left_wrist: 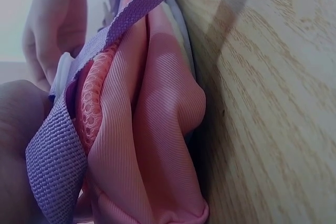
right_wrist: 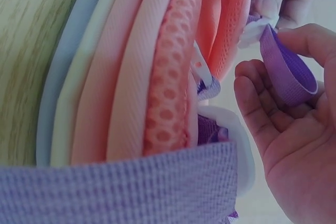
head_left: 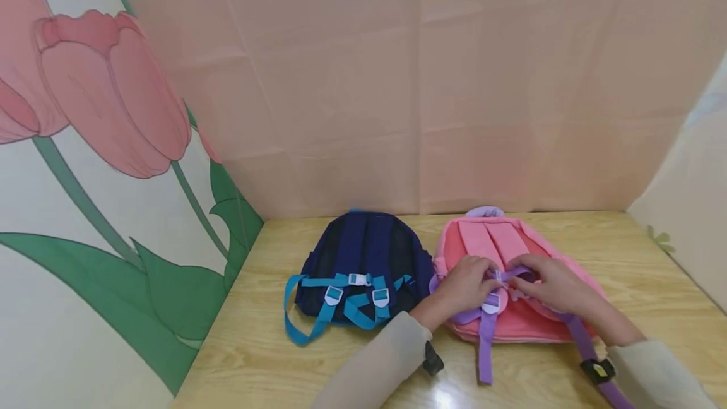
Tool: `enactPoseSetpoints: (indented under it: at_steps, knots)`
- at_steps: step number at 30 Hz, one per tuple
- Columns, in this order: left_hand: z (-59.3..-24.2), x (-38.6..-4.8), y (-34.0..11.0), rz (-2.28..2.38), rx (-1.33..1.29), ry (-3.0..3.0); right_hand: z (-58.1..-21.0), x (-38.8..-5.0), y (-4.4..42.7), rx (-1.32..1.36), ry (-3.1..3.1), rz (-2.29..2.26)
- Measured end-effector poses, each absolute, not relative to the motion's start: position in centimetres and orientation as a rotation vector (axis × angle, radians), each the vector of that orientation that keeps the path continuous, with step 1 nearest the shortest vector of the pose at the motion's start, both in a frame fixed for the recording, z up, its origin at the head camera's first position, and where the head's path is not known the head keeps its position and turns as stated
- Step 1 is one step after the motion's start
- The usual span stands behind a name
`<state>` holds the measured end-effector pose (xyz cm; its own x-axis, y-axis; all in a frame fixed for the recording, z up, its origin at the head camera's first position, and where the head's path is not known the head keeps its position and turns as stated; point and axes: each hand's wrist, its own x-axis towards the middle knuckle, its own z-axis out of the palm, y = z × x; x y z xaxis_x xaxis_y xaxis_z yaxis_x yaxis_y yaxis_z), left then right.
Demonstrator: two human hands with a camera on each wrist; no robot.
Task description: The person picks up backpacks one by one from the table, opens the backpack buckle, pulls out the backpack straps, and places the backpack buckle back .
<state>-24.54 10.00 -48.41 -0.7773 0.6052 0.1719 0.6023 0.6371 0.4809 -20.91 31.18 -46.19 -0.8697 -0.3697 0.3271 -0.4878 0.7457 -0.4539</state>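
A pink backpack (head_left: 551, 328) lies on the table with its straps facing up. Over its middle, my left hand (head_left: 467, 281) pinches a white buckle (head_left: 498, 276) between thumb and fingers. Opposite it, my right hand (head_left: 553, 286) holds the purple strap (head_left: 525, 272) that runs from this buckle. In the right wrist view, the purple strap (right_wrist: 286, 72) bends into a loop between the right thumb and fingers (right_wrist: 257, 98). A white adjuster (head_left: 491, 303) sits on another strap just below the hands. The left wrist view shows purple webbing (left_wrist: 55, 161) beside the left hand; its fingertips are hidden there.
A dark blue backpack (head_left: 363, 238) with teal straps and a fastened white chest buckle (head_left: 359, 279) lies left of the pink one. Purple strap ends (head_left: 485, 358) trail toward the front of the wooden table (head_left: 244, 346). A pinkish-beige panel (head_left: 341, 81) stands behind.
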Motion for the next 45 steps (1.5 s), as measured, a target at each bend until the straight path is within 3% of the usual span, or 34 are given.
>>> enactPoseSetpoints:
  at_steps: [45]
  knots:
    - [-48.4, -24.62, 9.91, 0.803, 1.03, 2.85, -46.11, -21.03, 30.97, 0.691, -2.671, 0.782]
